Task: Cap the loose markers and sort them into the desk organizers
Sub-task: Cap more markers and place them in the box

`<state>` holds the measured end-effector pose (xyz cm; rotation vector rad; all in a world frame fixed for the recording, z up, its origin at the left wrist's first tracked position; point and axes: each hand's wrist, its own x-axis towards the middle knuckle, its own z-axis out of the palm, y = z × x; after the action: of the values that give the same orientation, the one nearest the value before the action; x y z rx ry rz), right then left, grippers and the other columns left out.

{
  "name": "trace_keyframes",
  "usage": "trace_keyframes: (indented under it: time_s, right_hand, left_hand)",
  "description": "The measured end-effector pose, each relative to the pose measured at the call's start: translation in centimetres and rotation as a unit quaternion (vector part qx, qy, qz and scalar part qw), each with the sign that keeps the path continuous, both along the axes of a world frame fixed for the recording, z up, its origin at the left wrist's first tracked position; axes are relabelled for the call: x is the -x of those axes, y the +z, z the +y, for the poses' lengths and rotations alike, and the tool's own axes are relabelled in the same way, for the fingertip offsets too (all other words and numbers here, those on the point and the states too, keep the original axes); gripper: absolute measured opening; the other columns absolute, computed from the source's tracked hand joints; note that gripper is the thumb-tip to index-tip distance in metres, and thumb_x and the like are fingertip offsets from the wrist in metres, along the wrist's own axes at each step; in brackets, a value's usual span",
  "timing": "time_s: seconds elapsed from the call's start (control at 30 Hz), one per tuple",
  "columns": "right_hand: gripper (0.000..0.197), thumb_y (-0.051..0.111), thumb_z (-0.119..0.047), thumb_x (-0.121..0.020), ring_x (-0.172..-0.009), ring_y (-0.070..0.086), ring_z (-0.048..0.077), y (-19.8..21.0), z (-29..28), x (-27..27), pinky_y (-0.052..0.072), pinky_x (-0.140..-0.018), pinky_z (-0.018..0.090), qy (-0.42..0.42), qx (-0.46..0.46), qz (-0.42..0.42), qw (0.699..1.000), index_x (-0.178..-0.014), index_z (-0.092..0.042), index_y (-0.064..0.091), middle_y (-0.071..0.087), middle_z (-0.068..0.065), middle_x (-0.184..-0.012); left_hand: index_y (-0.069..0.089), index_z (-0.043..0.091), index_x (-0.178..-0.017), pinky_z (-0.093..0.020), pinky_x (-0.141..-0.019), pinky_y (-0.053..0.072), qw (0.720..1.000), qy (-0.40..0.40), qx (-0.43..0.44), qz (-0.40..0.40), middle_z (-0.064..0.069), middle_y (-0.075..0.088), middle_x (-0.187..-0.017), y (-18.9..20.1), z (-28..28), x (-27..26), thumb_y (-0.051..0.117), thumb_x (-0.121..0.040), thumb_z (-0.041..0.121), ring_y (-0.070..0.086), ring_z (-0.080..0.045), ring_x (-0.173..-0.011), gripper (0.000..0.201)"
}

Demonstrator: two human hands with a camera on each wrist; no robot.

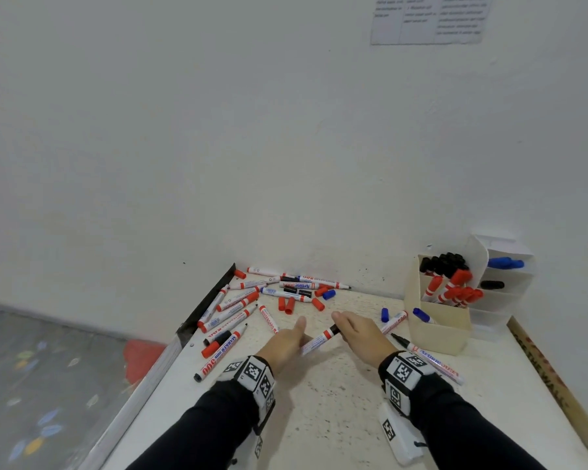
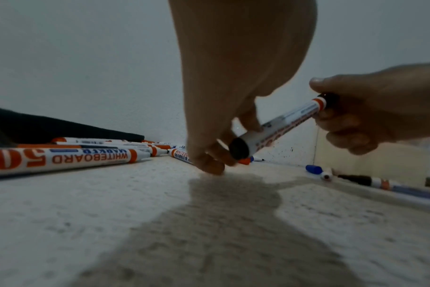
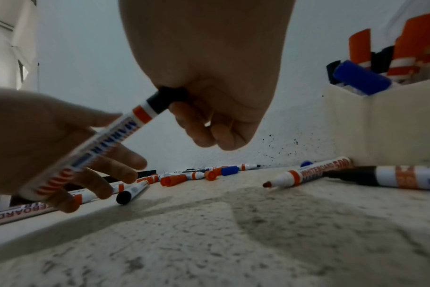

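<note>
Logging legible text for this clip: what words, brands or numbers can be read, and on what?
"WHITEBOARD MARKER", "50": marker nearest the left wrist camera.
"WHITEBOARD 500": uncapped red-tipped marker on the desk.
"Artline": marker beside the right wrist, and one in the far pile.
"500", "MARKER": marker at the desk's left edge.
Wall sheet: too blurred to read.
Wrist bands: coded squares, no words.

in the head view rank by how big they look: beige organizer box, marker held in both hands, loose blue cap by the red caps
1. beige organizer box
2. held marker
3. loose blue cap, though it lies farther from the camera, so it looks smaller still.
</note>
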<state>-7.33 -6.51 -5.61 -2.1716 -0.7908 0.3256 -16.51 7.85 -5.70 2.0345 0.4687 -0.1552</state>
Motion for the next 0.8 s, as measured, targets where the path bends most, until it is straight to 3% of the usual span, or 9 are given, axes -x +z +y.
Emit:
trace_keyframes:
  time_s: [0.1,0.17,0.23,0.33,0.4,0.43,0.6,0.7,0.8]
  right_hand:
    - [0.036,0.033,-0.037,-0.098,-0.059,0.037,0.012,-0.2,-1.1,-0.7,0.030,-0.056,0.025,-0.057,-0.026,0.002,0.998,-0.068,-0.019,0.042,0.039,-0.002,-0.063]
    - [0.037,0.033,-0.035,-0.099,-0.057,0.036,0.012,-0.3,-1.9,-1.1,0.030,-0.056,0.025,-0.101,-0.050,-0.001,0.994,-0.066,-0.018,0.041,0.037,-0.001,-0.061]
    - [0.037,0.034,-0.034,-0.099,-0.057,0.036,0.013,-0.6,-2.7,-1.5,0.029,-0.055,0.026,-0.137,-0.078,0.002,0.987,-0.066,-0.017,0.041,0.035,0.000,-0.060]
    - [0.035,0.035,-0.032,-0.098,-0.055,0.037,0.015,-0.9,-3.4,-2.1,0.030,-0.053,0.027,-0.183,-0.108,0.004,0.977,-0.069,-0.015,0.044,0.038,0.002,-0.060]
    - [0.032,0.037,-0.031,-0.098,-0.057,0.042,0.017,-1.1,-3.5,-2.4,0.035,-0.054,0.028,-0.217,-0.144,0.007,0.965,-0.073,-0.014,0.048,0.044,0.004,-0.061]
    - [0.029,0.038,-0.029,-0.098,-0.058,0.044,0.018,-1.0,-3.5,-2.4,0.037,-0.054,0.028,-0.230,-0.169,0.011,0.958,-0.077,-0.013,0.050,0.048,0.005,-0.064]
    - [0.020,0.042,-0.024,-0.097,-0.058,0.048,0.019,-1.5,-3.4,-2.2,0.043,-0.054,0.032,-0.248,-0.217,-0.021,0.944,-0.090,-0.010,0.054,0.061,0.012,-0.077]
    - [0.015,0.043,-0.022,-0.097,-0.060,0.056,0.024,-2.1,-3.5,-2.2,0.050,-0.059,0.038,-0.258,-0.223,-0.026,0.940,-0.095,-0.011,0.052,0.061,0.011,-0.080]
    - [0.009,0.043,-0.019,-0.096,-0.066,0.061,0.018,-2.6,-3.3,-2.2,0.055,-0.065,0.036,-0.255,-0.222,-0.028,0.941,-0.099,-0.014,0.050,0.061,0.008,-0.082]
  left_hand:
    - [0.053,0.012,-0.120,-0.036,-0.098,0.035,0.968,-0.004,-0.251,0.019,-0.006,0.050,-0.131,-1.2,1.2,-0.8,0.026,-0.100,0.033,0.044,-0.025,-0.120,0.039]
    - [0.050,0.017,-0.119,-0.044,-0.104,0.033,0.951,-0.020,-0.299,0.076,-0.006,0.037,-0.141,-1.8,1.4,-1.2,0.028,-0.098,0.033,0.034,-0.028,-0.129,0.034]
    - [0.054,0.019,-0.119,-0.044,-0.104,0.034,0.937,-0.045,-0.331,0.104,-0.007,0.035,-0.140,-2.0,0.9,-1.2,0.031,-0.097,0.034,0.038,-0.027,-0.126,0.035]
    - [0.058,0.012,-0.112,-0.032,-0.091,0.048,0.947,0.015,-0.311,0.078,-0.005,0.054,-0.115,-2.4,0.4,-1.5,0.043,-0.092,0.038,0.055,-0.018,-0.098,0.036]
    - [0.058,0.010,-0.101,-0.026,-0.077,0.051,0.948,0.045,-0.307,0.075,-0.003,0.056,-0.091,-2.3,0.2,-1.5,0.050,-0.088,0.040,0.055,-0.015,-0.079,0.033]
    - [0.058,0.011,-0.103,-0.024,-0.073,0.050,0.944,0.045,-0.315,0.084,-0.002,0.056,-0.090,-2.2,0.0,-1.4,0.051,-0.088,0.039,0.055,-0.015,-0.078,0.033]
    - [0.045,0.012,-0.121,-0.025,-0.082,0.049,0.954,0.071,-0.279,0.079,-0.006,0.049,-0.118,-2.6,-0.2,-1.2,0.056,-0.088,0.024,0.056,-0.020,-0.104,0.038]
    - [0.039,0.014,-0.124,-0.027,-0.083,0.049,0.966,0.098,-0.230,0.059,-0.007,0.049,-0.121,-2.8,-0.3,-1.0,0.054,-0.089,0.020,0.056,-0.020,-0.104,0.039]
    - [0.040,0.012,-0.126,-0.024,-0.076,0.045,0.971,0.166,-0.173,0.013,-0.008,0.052,-0.121,-2.9,-0.4,-1.4,0.051,-0.091,0.017,0.052,-0.015,-0.092,0.038]
